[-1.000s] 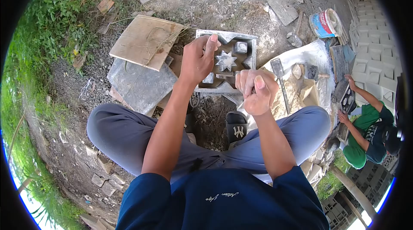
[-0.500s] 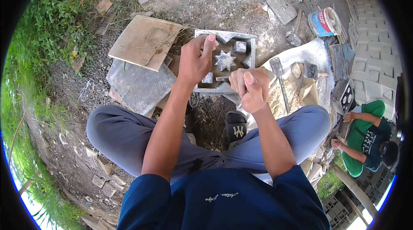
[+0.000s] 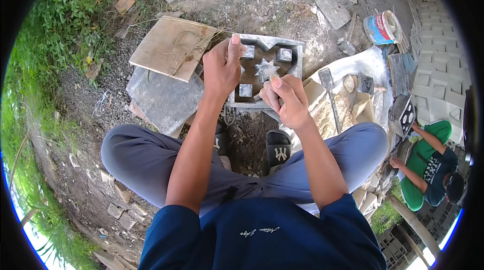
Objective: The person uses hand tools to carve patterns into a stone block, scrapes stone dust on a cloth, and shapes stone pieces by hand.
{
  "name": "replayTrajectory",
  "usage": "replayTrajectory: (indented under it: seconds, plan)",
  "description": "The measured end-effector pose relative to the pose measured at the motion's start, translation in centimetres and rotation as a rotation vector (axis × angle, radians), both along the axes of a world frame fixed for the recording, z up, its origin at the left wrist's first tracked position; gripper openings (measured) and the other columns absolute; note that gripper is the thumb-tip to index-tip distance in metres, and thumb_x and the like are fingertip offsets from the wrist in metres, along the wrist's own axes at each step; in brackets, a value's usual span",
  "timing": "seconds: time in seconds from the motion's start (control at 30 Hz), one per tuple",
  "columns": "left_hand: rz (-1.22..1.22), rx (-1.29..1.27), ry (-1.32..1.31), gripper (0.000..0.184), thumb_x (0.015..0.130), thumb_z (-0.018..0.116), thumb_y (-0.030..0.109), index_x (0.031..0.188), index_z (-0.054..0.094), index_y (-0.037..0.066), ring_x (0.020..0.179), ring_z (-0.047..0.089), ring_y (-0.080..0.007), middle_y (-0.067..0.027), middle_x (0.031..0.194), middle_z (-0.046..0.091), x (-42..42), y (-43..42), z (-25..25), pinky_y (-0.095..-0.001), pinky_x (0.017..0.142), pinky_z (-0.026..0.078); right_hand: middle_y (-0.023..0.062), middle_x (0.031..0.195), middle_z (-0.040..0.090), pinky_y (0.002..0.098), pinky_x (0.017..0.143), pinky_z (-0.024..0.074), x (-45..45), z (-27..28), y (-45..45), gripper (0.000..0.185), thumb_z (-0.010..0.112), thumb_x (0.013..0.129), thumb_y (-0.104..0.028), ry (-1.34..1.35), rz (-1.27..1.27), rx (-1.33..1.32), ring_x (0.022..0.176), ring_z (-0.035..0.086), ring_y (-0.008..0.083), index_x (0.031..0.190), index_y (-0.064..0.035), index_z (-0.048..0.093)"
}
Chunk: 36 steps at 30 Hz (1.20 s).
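Left hand [image 3: 222, 68], just right of a thin brown board [image 3: 171, 48] laid over a grey slab [image 3: 161, 99], lies over the left wall of a grey frame [image 3: 300, 63]; its fingers are curled and partly hidden, so I cannot tell whether they grip the wall. That frame sits on the ground before the person's feet, nearly square, with no clear long axis; its sides run forward and across, and a wedge in the far wall points back toward the person. Inside, a star block [image 3: 265, 69] spreads its points all round, among small square blocks. As for pose, the left forearm slants forward and inward, thumb straight and pointing away from the body. Right hand [image 3: 290, 101] is clenched over the near right part of the frame, thumb uppermost, forearm angled forward and left; a small pale tip shows beside the thumb, its nature unclear. Farther right, a flat-ended tool [image 3: 330, 98] lies across sand [image 3: 348, 111], wide end away from the person, shaft toward the knee.
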<state>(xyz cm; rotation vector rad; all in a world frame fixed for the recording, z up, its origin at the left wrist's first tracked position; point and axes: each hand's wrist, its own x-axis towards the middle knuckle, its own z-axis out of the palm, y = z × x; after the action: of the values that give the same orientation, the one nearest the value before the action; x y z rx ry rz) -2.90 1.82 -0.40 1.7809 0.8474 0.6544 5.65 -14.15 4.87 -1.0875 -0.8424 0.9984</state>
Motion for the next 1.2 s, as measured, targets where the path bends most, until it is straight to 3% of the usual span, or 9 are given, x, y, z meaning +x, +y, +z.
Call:
replayTrajectory:
  seconds: [0.17, 0.23, 0.4, 0.57, 0.63, 0.77, 0.97, 1.07, 1.2]
  plan:
    - [0.025, 0.034, -0.013, 0.063, 0.108, 0.041, 0.045, 0.083, 0.069, -0.006, 0.068, 0.065, -0.0181, -0.0124, 0.072, 0.068, -0.3, 0.1, -0.3, -0.0327, 0.066, 0.051, 0.0028, 0.046, 0.031, 0.0309, 0.048, 0.023, -0.4, 0.2, 0.1, 0.058, 0.046, 0.104, -0.035, 0.016, -0.017, 0.06, 0.044, 0.026, 0.0135, 0.057, -0.0053, 0.033]
    - [0.152, -0.021, -0.039, 0.064, 0.108, 0.041, 0.046, 0.081, 0.068, -0.005, 0.067, 0.063, -0.0158, -0.0109, 0.071, 0.068, -0.3, 0.3, 0.2, -0.0314, 0.064, 0.049, 0.003, 0.046, 0.033, 0.0311, 0.047, 0.022, 0.1, -1.0, 0.7, 0.057, 0.046, 0.104, -0.034, 0.053, -0.025, -0.031, 0.043, 0.025, 0.0131, 0.057, -0.0048, 0.033]
    - [0.331, -0.066, -0.172, 0.069, 0.107, 0.039, 0.049, 0.072, 0.064, -0.005, 0.06, 0.055, -0.0155, -0.0085, 0.061, 0.06, -0.5, 0.9, 0.1, -0.0329, 0.06, 0.044, 0.0003, 0.047, 0.031, 0.0297, 0.045, 0.0201, -0.9, 0.6, 0.1, 0.056, 0.048, 0.105, -0.032, -0.001, 0.038, 0.115, 0.042, 0.023, 0.0112, 0.057, -0.0054, 0.035]
    - [0.349, -0.141, -0.212, 0.074, 0.107, 0.035, 0.053, 0.071, 0.065, -0.004, 0.059, 0.056, -0.0159, -0.0077, 0.063, 0.061, -0.4, 1.1, -0.6, -0.032, 0.06, 0.044, -0.0001, 0.049, 0.035, 0.028, 0.044, 0.0207, 0.4, -1.3, 1.3, 0.056, 0.046, 0.106, -0.032, 0.025, -0.008, -0.005, 0.043, 0.026, 0.0087, 0.058, -0.0054, 0.038]
    - [0.397, -0.235, -0.222, 0.074, 0.107, 0.035, 0.054, 0.072, 0.065, -0.004, 0.06, 0.056, -0.0154, -0.0074, 0.064, 0.061, -0.5, 1.2, -0.4, -0.0313, 0.059, 0.044, 0.0013, 0.051, 0.037, 0.0279, 0.044, 0.021, 0.1, -0.9, 1.4, 0.056, 0.046, 0.106, -0.033, -0.062, -0.128, 0.043, 0.044, 0.027, 0.0084, 0.059, -0.004, 0.041]
    - [0.425, -0.296, -0.204, 0.073, 0.106, 0.035, 0.055, 0.075, 0.066, -0.004, 0.061, 0.057, -0.0142, -0.0074, 0.065, 0.061, -1.2, 1.2, 0.1, -0.0291, 0.058, 0.045, 0.0007, 0.049, 0.037, 0.0275, 0.042, 0.0205, 0.1, 1.4, 0.6, 0.058, 0.046, 0.106, -0.032, 0.041, -0.284, 0.169, 0.045, 0.03, 0.0086, 0.056, -0.0042, 0.041]
    - [0.411, -0.261, -0.25, 0.073, 0.106, 0.036, 0.055, 0.075, 0.065, -0.004, 0.061, 0.057, -0.014, -0.0074, 0.065, 0.061, -1.3, 1.2, 0.5, -0.0286, 0.059, 0.046, 0.0039, 0.055, 0.039, 0.0281, 0.04, 0.0272, 0.1, 3.3, 0.2, 0.054, 0.041, 0.109, -0.029, 0.009, -0.296, 0.385, 0.044, 0.033, 0.0126, 0.062, -0.002, 0.045]
    - [0.387, -0.231, -0.186, 0.072, 0.109, 0.028, 0.051, 0.079, 0.064, -0.004, 0.062, 0.062, -0.0172, -0.0105, 0.067, 0.063, -1.4, 1.3, 0.5, -0.0298, 0.061, 0.051, 0.0033, 0.055, 0.039, 0.028, 0.041, 0.0262, -0.1, 3.2, 1.2, 0.054, 0.044, 0.108, -0.03, -0.038, -0.252, 0.413, 0.045, 0.034, 0.0123, 0.061, -0.0021, 0.045]
    - [0.412, -0.25, -0.231, 0.074, 0.106, 0.034, 0.057, 0.075, 0.065, -0.004, 0.061, 0.058, -0.0147, -0.0075, 0.065, 0.061, -1.5, 1.6, 0.4, -0.0288, 0.059, 0.046, 0.0019, 0.053, 0.037, 0.0282, 0.043, 0.0244, -1.0, 2.3, 2.9, 0.057, 0.052, 0.105, -0.032, -0.056, -0.259, 0.351, 0.045, 0.033, 0.0119, 0.057, -0.0033, 0.043]
